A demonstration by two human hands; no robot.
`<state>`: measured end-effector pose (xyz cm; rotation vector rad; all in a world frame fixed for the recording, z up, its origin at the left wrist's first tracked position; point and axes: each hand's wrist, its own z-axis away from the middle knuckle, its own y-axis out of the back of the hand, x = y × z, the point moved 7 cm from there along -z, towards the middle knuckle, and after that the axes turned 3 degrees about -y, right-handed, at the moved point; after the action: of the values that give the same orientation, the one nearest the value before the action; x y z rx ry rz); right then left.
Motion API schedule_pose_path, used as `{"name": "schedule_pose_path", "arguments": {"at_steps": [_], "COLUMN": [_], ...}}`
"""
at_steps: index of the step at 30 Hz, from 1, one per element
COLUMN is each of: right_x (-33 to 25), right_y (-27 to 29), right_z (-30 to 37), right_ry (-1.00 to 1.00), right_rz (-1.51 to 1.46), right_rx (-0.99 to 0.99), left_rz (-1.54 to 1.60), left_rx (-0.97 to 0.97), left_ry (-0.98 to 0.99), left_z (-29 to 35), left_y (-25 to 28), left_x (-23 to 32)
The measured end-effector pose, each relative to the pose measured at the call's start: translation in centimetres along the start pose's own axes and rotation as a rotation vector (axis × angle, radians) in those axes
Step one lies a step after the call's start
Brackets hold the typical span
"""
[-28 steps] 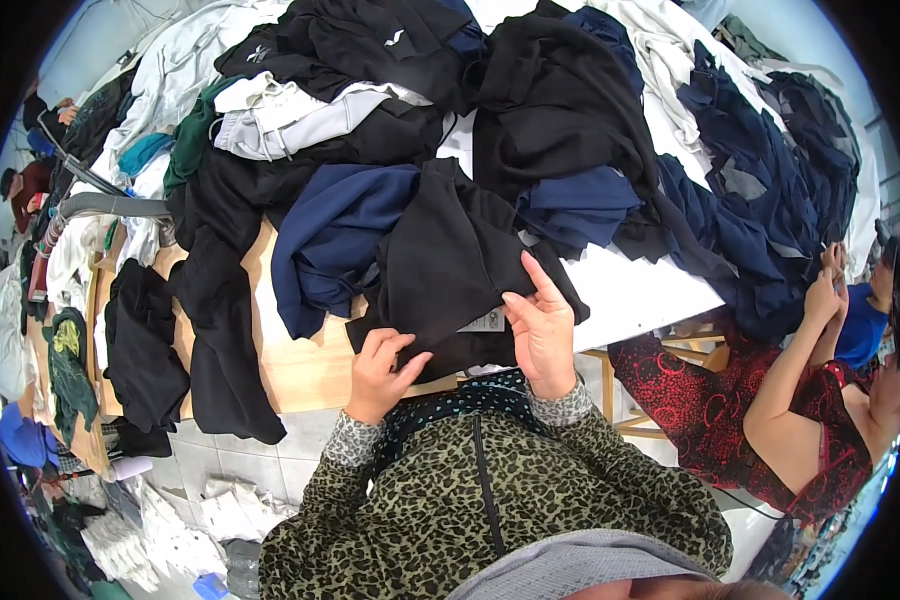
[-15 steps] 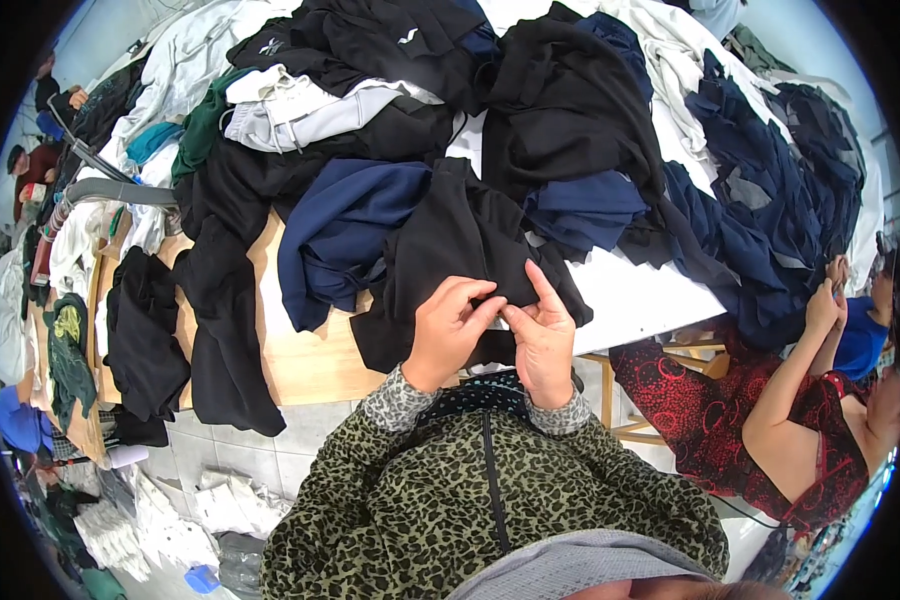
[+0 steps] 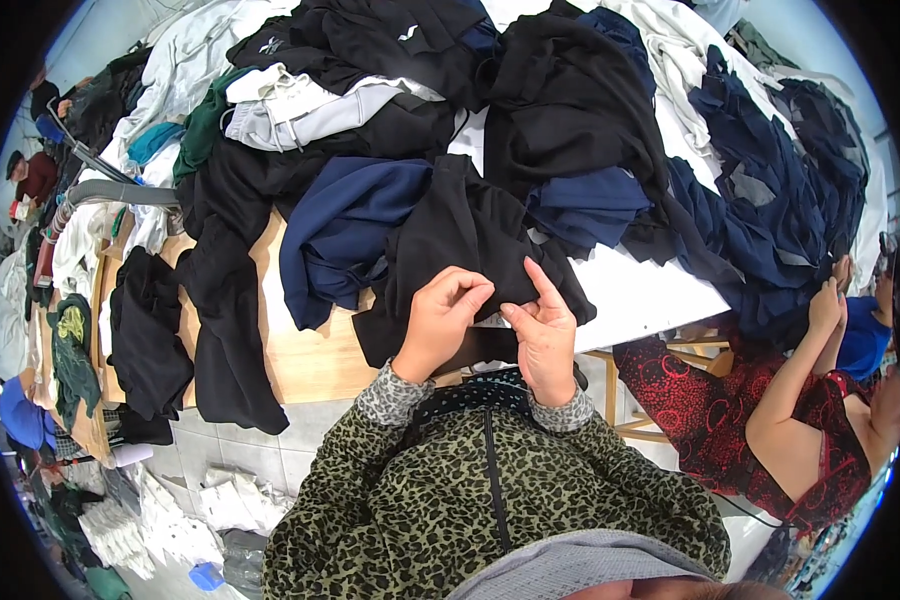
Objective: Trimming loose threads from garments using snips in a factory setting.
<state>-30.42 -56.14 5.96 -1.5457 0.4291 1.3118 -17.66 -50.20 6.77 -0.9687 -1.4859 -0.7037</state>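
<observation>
Over a black garment point(image 3: 460, 225) near the table's front edge, my left hand point(image 3: 438, 318) is closed, thumb and forefinger tips pressed together. Anything in that pinch is too small to make out. Just to its right, my right hand point(image 3: 547, 340) is open, forefinger pointing up and thumb apart from it, with nothing visible between them. A narrow gap separates the two hands. Crumpled navy blue cloth point(image 3: 338, 225) lies left of the black garment, and a folded navy piece point(image 3: 590, 205) lies on its right.
Piles of black clothes point(image 3: 570, 100), grey drawstring pants point(image 3: 300, 120) and navy garments point(image 3: 760, 180) cover the table point(image 3: 310, 355). Two black pieces point(image 3: 232, 335) hang over the front edge. At right sits a person in red-and-black patterned clothes point(image 3: 730, 430), hands at navy cloth. White bundles point(image 3: 165, 520) lie on the floor.
My left hand has drawn slightly left, so its fingertips have come away from my right thumb. My right hand has hardly moved. The clothes lie as before.
</observation>
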Motion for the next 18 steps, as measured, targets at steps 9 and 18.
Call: {"name": "schedule_pose_path", "arguments": {"at_steps": [9, 18], "right_x": [0.2, -0.1], "right_y": [0.0, -0.9], "right_z": [-0.1, 0.1], "right_ry": [-0.021, -0.008], "right_rz": [0.017, 0.029], "right_rx": [0.015, -0.027], "left_rz": [0.231, 0.076], "left_rx": [-0.047, -0.016], "left_ry": [0.208, 0.067], "left_z": [0.3, 0.3], "left_y": [0.3, 0.7], "left_x": [-1.1, -1.0]}}
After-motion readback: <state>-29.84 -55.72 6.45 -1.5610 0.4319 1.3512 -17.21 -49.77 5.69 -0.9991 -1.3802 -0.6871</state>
